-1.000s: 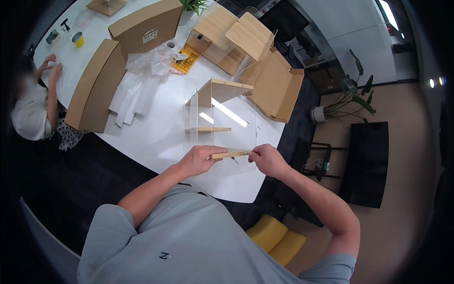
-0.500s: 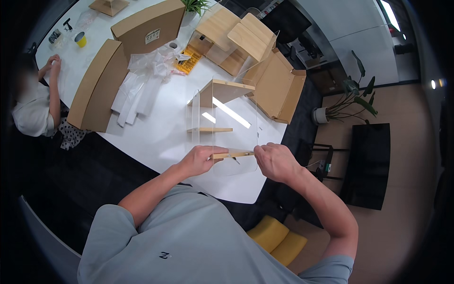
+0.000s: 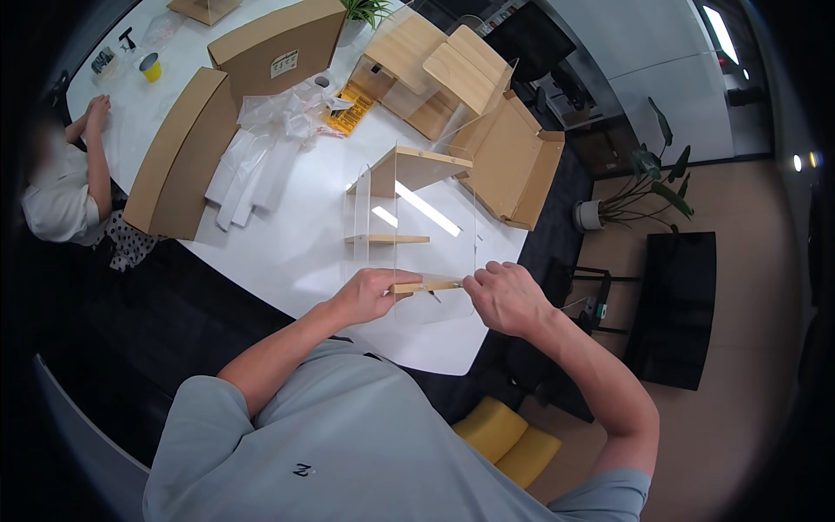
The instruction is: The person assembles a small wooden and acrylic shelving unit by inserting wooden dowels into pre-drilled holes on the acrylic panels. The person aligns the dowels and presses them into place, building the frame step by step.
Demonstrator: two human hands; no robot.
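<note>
In front of me on the white table stands a partly built case of clear panels and light wooden boards. My left hand (image 3: 364, 297) is closed around the left end of the near wooden board (image 3: 426, 286). Fingers curled, my right hand (image 3: 507, 298) presses at that board's right end, by the edge of the clear panel (image 3: 437, 204); whatever its fingertips pinch is hidden. Farther back in the case are a wider wooden board (image 3: 426, 167) and a short wooden strip (image 3: 393, 239). Under the near board lies a small dark object, too small to name.
Cardboard boxes (image 3: 178, 152), crumpled plastic wrapping (image 3: 261, 143) and an orange packet (image 3: 351, 110) lie to the left and beyond. A finished-looking wood-and-clear case (image 3: 417, 61) stands behind, next to an open carton (image 3: 509, 161). Another person (image 3: 65, 196) sits at the far left.
My right hand has shifted slightly left at the board's end, its fingers turned a little. My left hand keeps its hold, and the case stays in place.
</note>
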